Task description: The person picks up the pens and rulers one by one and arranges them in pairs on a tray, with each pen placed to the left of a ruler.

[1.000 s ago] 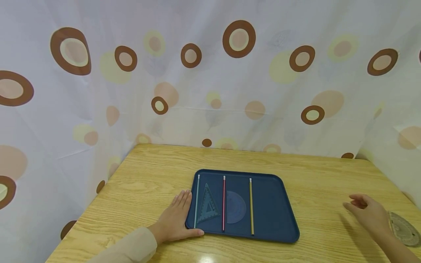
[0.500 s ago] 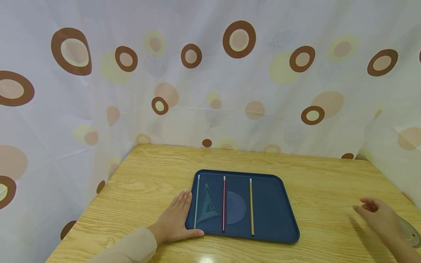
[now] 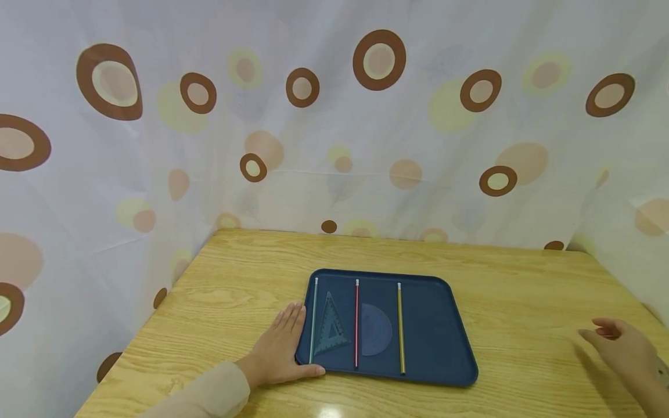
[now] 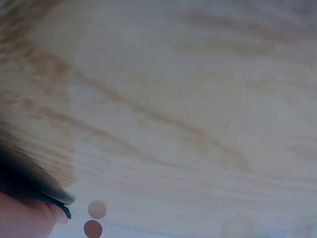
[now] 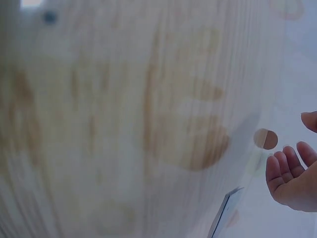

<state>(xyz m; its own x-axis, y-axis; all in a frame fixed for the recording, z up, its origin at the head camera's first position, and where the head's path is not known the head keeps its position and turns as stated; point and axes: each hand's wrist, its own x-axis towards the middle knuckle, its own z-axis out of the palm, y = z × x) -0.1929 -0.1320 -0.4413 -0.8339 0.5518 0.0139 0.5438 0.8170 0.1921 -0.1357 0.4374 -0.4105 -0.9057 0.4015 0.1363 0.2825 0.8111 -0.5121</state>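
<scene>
My left hand rests at the near left corner of a dark blue tray, its fingers straight along the left side and its thumb at the front rim. On the tray lie a teal pencil, a clear set square, a red pencil, a clear half-round protractor and a yellow pencil. Well to the right of the tray, my right hand hovers over the table with loosely bent fingers and nothing in them. A second protractor shows only a sliver behind that hand.
The wood-grain table reaches back to a patterned curtain, which also hangs at both sides. In the right wrist view a thin, pale-edged flat thing appears at the bottom; its kind is unclear.
My right hand has moved rightward, away from the tray, and now covers most of the protractor on the table. The left hand and the tray's contents have stayed put.
</scene>
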